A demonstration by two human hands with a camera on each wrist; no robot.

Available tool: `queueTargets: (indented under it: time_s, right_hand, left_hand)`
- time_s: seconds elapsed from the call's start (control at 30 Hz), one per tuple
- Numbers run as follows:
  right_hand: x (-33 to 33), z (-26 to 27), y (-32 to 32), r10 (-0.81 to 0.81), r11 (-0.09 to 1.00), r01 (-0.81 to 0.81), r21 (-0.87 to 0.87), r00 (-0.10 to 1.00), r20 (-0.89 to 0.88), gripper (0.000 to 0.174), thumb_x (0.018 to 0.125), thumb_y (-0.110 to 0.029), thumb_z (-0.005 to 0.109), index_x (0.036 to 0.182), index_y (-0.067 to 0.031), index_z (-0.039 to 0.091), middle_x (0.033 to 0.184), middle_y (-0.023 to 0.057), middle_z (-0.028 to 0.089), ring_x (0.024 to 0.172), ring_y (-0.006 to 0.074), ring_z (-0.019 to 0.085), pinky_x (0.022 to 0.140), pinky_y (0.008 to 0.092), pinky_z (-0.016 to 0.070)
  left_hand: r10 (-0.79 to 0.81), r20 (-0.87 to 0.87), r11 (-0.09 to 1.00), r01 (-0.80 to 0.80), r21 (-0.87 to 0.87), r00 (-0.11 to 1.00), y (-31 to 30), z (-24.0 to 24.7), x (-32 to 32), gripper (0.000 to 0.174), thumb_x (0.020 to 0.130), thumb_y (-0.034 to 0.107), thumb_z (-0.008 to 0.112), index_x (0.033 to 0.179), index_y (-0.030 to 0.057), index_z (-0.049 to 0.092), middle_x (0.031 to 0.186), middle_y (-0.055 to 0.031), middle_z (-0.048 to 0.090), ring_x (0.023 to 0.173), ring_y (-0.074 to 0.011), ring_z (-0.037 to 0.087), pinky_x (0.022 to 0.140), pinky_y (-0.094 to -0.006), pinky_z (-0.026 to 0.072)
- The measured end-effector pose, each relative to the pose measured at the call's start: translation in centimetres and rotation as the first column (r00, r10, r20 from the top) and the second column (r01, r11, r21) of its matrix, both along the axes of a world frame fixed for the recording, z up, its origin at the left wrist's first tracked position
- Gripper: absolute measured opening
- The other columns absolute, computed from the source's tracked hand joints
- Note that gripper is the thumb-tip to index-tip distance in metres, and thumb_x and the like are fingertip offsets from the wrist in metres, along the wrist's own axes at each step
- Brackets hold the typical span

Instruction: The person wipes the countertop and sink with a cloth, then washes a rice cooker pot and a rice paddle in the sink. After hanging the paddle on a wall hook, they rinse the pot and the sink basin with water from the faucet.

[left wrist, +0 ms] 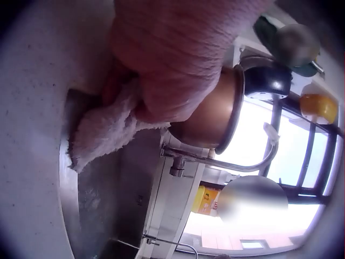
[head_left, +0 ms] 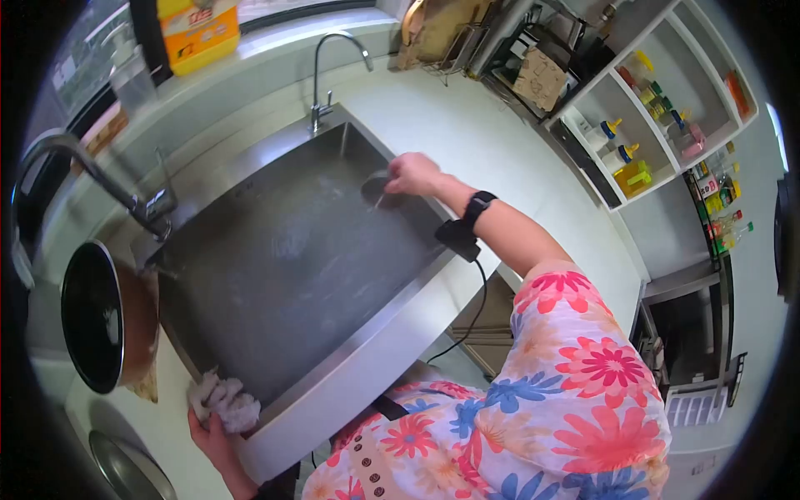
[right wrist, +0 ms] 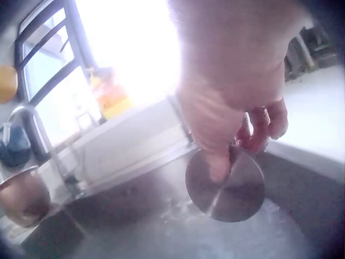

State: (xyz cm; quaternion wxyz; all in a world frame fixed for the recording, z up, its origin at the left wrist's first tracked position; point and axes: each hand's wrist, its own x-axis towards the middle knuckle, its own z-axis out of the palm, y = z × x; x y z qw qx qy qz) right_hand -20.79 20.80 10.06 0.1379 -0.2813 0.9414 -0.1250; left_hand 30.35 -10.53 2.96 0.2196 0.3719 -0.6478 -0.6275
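The sink [head_left: 283, 250] fills mid-frame. At its lower-left corner the left hand [head_left: 208, 437] grips a cloth [head_left: 227, 404]. At upper right the right hand [head_left: 412, 173] pinches the drain cover [right wrist: 237, 194]. This looks like sink cleaning, and the next move calls for seating the cover squarely.

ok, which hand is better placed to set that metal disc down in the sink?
Probably right. The right hand holds the metal disc low over the sink floor by its far wall; the left hand grips a cloth on the near rim, across the basin.
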Motion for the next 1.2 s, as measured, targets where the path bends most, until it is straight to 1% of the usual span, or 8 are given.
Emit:
queueTargets:
  time_s: [0.17, 0.33, 0.63, 0.7, 0.83, 1.0, 1.07, 1.2]
  right_hand:
    - [-10.3, 1.5, 12.4, -0.589, 0.719, 0.651, -0.244, 0.757, 0.283, 0.039, 0.071, -0.042, 0.068, 0.073, -0.0032, 0.062, 0.058, 0.0035, 0.052, 0.042, 0.0116, 0.046, 0.038, 0.0302, 0.0394]
    - [-18.9, 1.7, 23.0, -0.634, 0.317, 0.877, -0.362, 0.480, 0.607, 0.038, 0.077, -0.035, 0.067, 0.058, -0.0102, 0.046, 0.052, -0.0013, 0.044, 0.040, 0.0097, 0.040, 0.038, 0.0286, 0.0364]
    - [-31.8, -0.8, 28.3, -0.219, -0.186, 0.829, -0.528, 0.489, 0.844, 0.022, 0.088, -0.023, 0.054, 0.082, -0.0034, 0.049, 0.058, 0.0070, 0.050, 0.047, 0.0205, 0.050, 0.046, 0.0361, 0.0462]
    - [-33.3, -1.4, 30.8, -0.062, -0.400, 0.764, -0.507, 0.529, 0.846, 0.021, 0.091, -0.023, 0.048, 0.090, -0.0021, 0.046, 0.063, 0.0091, 0.052, 0.051, 0.0220, 0.051, 0.048, 0.0373, 0.0477]
    - [-33.4, -1.6, 33.4, -0.162, -0.548, 0.645, -0.533, 0.543, 0.824, 0.025, 0.094, -0.025, 0.040, 0.096, -0.0002, 0.047, 0.078, 0.0124, 0.059, 0.073, 0.0262, 0.062, 0.061, 0.0390, 0.0523]
    - [-33.1, -1.6, 33.9, -0.181, -0.468, 0.676, -0.570, 0.558, 0.810, 0.025, 0.095, -0.025, 0.040, 0.097, -0.0016, 0.049, 0.085, 0.0125, 0.062, 0.077, 0.0256, 0.063, 0.063, 0.0381, 0.0518]
    - [-32.0, -1.5, 33.9, -0.298, -0.166, 0.810, -0.562, 0.502, 0.812, 0.025, 0.094, -0.029, 0.043, 0.091, -0.0054, 0.052, 0.084, 0.0106, 0.063, 0.075, 0.0216, 0.063, 0.061, 0.0331, 0.0500]
    - [-29.8, -0.8, 32.1, -0.253, 0.145, 0.823, -0.549, 0.567, 0.784, 0.023, 0.090, -0.033, 0.049, 0.084, -0.0108, 0.053, 0.084, 0.0062, 0.064, 0.072, 0.0180, 0.062, 0.058, 0.0291, 0.0472]
  left_hand:
    - [0.091, -0.079, 0.984, -0.077, 0.160, 0.993, 1.9, 1.6, -2.9, 0.045, 0.076, -0.002, 0.049, 0.122, -0.0016, 0.046, 0.111, -0.0138, 0.055, 0.094, -0.0225, 0.057, 0.080, -0.0355, 0.0487]
    - [-0.058, 0.160, 0.993, 0.041, 0.110, 0.985, 4.4, 6.1, -7.3, 0.050, 0.086, 0.024, 0.057, 0.121, -0.0084, 0.043, 0.117, -0.0289, 0.050, 0.105, -0.0308, 0.054, 0.076, -0.0472, 0.0505]
    - [0.143, 0.565, 0.974, -0.015, -0.226, 0.813, 6.1, 6.7, -9.9, 0.049, 0.091, 0.030, 0.047, 0.120, -0.0093, 0.044, 0.112, -0.0274, 0.054, 0.096, -0.0331, 0.058, 0.078, -0.0410, 0.0507]
    - [0.173, 0.602, 0.965, -0.012, -0.262, 0.780, 6.2, 6.6, -9.8, 0.049, 0.092, 0.031, 0.046, 0.120, -0.0094, 0.044, 0.111, -0.0273, 0.054, 0.096, -0.0334, 0.058, 0.078, -0.0403, 0.0507]
    - [0.068, 0.573, 0.990, 0.015, -0.140, 0.817, 5.8, 4.7, -9.4, 0.056, 0.093, 0.038, 0.038, 0.125, -0.0078, 0.037, 0.111, -0.0277, 0.055, 0.089, -0.0347, 0.060, 0.077, -0.0386, 0.0518]
    - [0.027, 0.673, 0.998, 0.016, -0.057, 0.739, 4.9, 3.4, -9.2, 0.061, 0.092, 0.047, 0.036, 0.132, 0.0005, 0.032, 0.110, -0.0287, 0.054, 0.095, -0.0342, 0.058, 0.080, -0.0415, 0.0503]
    - [-0.026, 0.514, 0.999, 0.035, -0.009, 0.857, 2.8, 1.0, -9.8, 0.051, 0.086, 0.030, 0.040, 0.127, 0.0001, 0.038, 0.108, -0.0238, 0.056, 0.093, -0.0307, 0.059, 0.078, -0.0399, 0.0507]
    - [-0.024, 0.183, 0.998, 0.014, 0.055, 0.983, 1.0, -1.9, -5.4, 0.042, 0.074, -0.003, 0.049, 0.116, -0.0007, 0.050, 0.104, -0.0140, 0.059, 0.088, -0.0237, 0.060, 0.075, -0.0365, 0.0513]
